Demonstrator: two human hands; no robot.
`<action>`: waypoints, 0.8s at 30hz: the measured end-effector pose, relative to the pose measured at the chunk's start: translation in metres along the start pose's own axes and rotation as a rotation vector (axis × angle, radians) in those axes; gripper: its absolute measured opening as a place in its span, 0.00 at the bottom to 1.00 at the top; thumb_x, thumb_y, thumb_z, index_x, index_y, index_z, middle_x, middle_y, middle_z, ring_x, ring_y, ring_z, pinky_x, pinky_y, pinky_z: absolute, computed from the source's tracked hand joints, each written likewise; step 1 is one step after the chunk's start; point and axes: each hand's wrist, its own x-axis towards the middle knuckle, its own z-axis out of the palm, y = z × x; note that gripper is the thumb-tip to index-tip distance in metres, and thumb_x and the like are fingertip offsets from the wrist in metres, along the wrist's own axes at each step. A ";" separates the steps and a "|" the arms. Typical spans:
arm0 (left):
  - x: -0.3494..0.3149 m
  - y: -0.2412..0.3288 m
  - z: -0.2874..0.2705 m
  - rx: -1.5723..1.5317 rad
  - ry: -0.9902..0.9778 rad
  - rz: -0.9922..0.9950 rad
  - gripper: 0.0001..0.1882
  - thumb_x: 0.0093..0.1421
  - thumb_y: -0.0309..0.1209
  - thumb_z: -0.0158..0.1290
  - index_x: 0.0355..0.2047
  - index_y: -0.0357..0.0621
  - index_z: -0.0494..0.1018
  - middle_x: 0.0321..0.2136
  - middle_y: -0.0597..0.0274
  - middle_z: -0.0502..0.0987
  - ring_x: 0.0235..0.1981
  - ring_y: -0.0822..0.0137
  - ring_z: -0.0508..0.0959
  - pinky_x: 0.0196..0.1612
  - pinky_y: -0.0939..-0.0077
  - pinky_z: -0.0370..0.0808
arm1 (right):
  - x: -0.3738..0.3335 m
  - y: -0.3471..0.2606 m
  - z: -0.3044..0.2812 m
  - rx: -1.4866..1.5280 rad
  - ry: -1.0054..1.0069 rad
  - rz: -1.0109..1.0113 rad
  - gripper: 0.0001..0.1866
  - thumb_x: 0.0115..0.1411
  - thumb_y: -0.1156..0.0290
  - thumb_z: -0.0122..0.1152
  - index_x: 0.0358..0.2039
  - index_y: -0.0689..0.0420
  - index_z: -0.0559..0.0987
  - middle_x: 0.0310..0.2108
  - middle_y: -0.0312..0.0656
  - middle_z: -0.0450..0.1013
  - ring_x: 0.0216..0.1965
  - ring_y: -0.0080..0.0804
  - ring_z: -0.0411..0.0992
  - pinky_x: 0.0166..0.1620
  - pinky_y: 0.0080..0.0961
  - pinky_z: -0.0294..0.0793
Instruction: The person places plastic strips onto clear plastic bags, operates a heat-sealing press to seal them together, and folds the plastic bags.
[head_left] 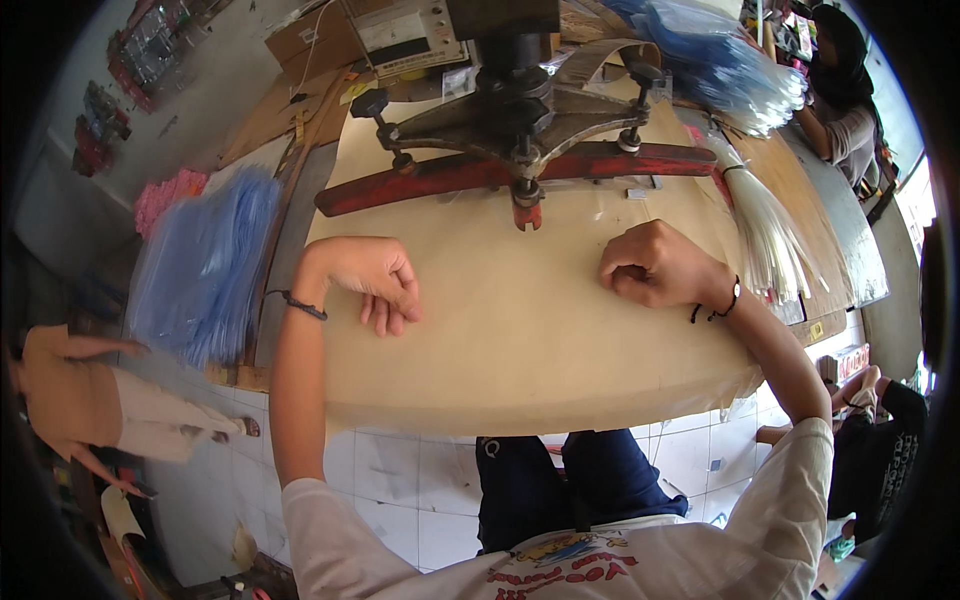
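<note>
My left hand [378,285] rests over the left part of the tan work surface [500,350], its fingers curled down and the thumb close to the index finger. My right hand [655,265] is closed in a fist on the right part of the same surface. Whatever either hand grips, if anything, is hidden or too clear to make out. Beyond both hands stands a press with a dark metal bracket [590,130] and a long, worn red bar [430,182]. A short notched red piece [526,213] hangs at its middle, between and beyond my hands.
A stack of blue plastic sheets [205,265] lies to the left, with a pink bundle [170,198] behind it. At the right is a bundle of clear strips [765,225]; more clear-blue plastic [710,60] lies behind. A control box [408,40] stands at the back. Other people are on both sides.
</note>
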 end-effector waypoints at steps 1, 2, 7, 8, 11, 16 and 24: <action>0.000 0.000 0.000 0.003 0.003 -0.004 0.14 0.63 0.36 0.63 0.35 0.35 0.82 0.29 0.53 0.86 0.26 0.67 0.86 0.24 0.79 0.79 | 0.000 0.000 0.000 -0.004 0.007 0.006 0.03 0.51 0.80 0.60 0.28 0.60 0.80 0.23 0.42 0.77 0.24 0.39 0.76 0.30 0.33 0.75; 0.001 0.001 0.000 0.006 0.006 -0.007 0.14 0.63 0.36 0.63 0.35 0.35 0.82 0.29 0.52 0.86 0.26 0.67 0.86 0.24 0.79 0.79 | -0.001 0.000 -0.001 0.000 0.011 -0.008 0.03 0.52 0.80 0.60 0.28 0.60 0.80 0.23 0.42 0.77 0.24 0.39 0.76 0.30 0.33 0.75; 0.001 0.002 -0.001 0.017 0.003 -0.015 0.12 0.64 0.33 0.62 0.37 0.33 0.82 0.30 0.51 0.86 0.26 0.66 0.86 0.24 0.78 0.80 | -0.001 0.002 -0.001 -0.030 -0.019 0.013 0.03 0.52 0.79 0.60 0.28 0.59 0.80 0.24 0.41 0.77 0.25 0.39 0.76 0.31 0.33 0.75; 0.001 0.002 -0.002 0.019 0.006 -0.018 0.13 0.64 0.34 0.62 0.37 0.34 0.82 0.30 0.51 0.86 0.26 0.66 0.86 0.24 0.79 0.80 | -0.001 0.003 0.001 -0.027 0.000 -0.009 0.03 0.52 0.79 0.60 0.28 0.59 0.80 0.24 0.40 0.77 0.25 0.39 0.76 0.31 0.33 0.75; 0.001 0.005 -0.002 0.019 0.002 -0.019 0.12 0.64 0.34 0.61 0.38 0.34 0.82 0.30 0.51 0.86 0.26 0.66 0.86 0.24 0.79 0.80 | -0.001 0.002 -0.001 -0.026 0.005 -0.018 0.02 0.52 0.78 0.60 0.28 0.59 0.80 0.24 0.40 0.77 0.26 0.39 0.76 0.32 0.33 0.75; -0.002 0.006 -0.001 0.014 0.007 -0.017 0.13 0.64 0.34 0.61 0.38 0.34 0.82 0.30 0.51 0.86 0.26 0.66 0.86 0.24 0.79 0.80 | 0.000 0.003 0.000 -0.020 0.002 -0.027 0.02 0.52 0.79 0.61 0.28 0.58 0.80 0.24 0.40 0.77 0.26 0.39 0.76 0.32 0.33 0.75; 0.000 0.005 -0.002 -0.020 0.001 -0.013 0.13 0.63 0.34 0.62 0.37 0.34 0.82 0.29 0.51 0.85 0.25 0.66 0.86 0.23 0.79 0.80 | -0.002 0.004 -0.003 -0.027 -0.008 0.024 0.02 0.53 0.78 0.61 0.28 0.58 0.79 0.24 0.40 0.77 0.26 0.40 0.76 0.32 0.33 0.75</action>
